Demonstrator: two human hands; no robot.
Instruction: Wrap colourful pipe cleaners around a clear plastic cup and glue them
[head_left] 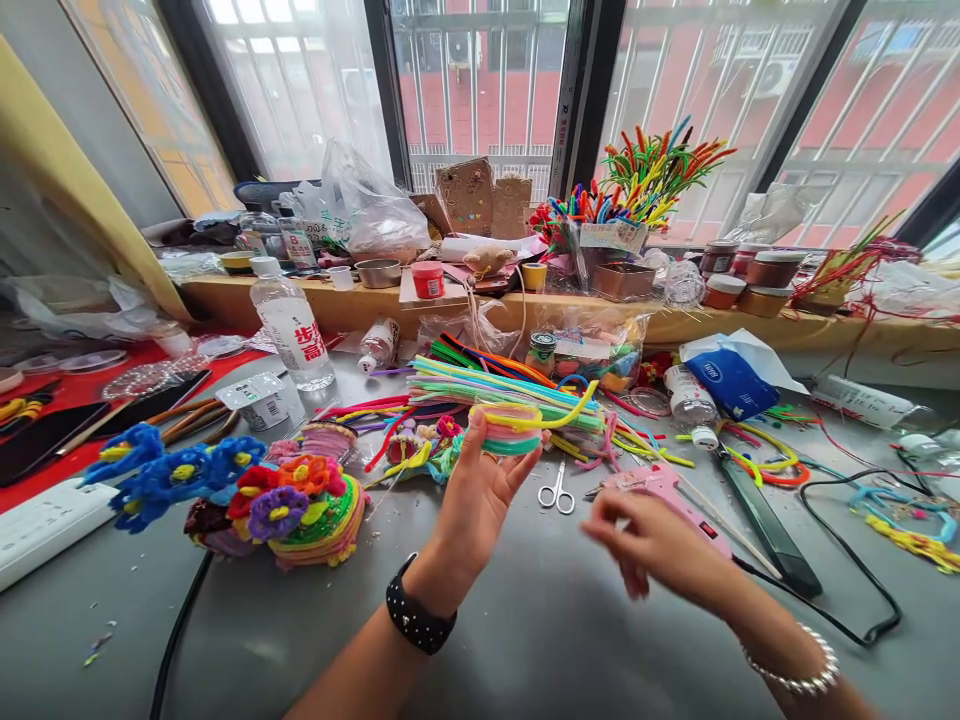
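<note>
My left hand (480, 490) is raised over the grey table (525, 640) and pinches a coiled ring of pipe cleaners (511, 428) in pink, yellow and green layers. A loose yellow tail (574, 408) sticks out from the coil to the right. My right hand (652, 545) hovers lower right of the coil, blurred by motion, its fingers loosely curled and holding nothing I can make out. It sits in front of a pink glue gun (660, 487). Small scissors (556, 490) lie between the two hands.
A heap of finished pipe-cleaner flowers (247, 495) lies at left. A bundle of straight pipe cleaners (495, 385) is behind the coil. A water bottle (294, 325), tissue pack (731, 380), black cable (847, 545) and a cluttered window ledge (570, 305) surround the work spot.
</note>
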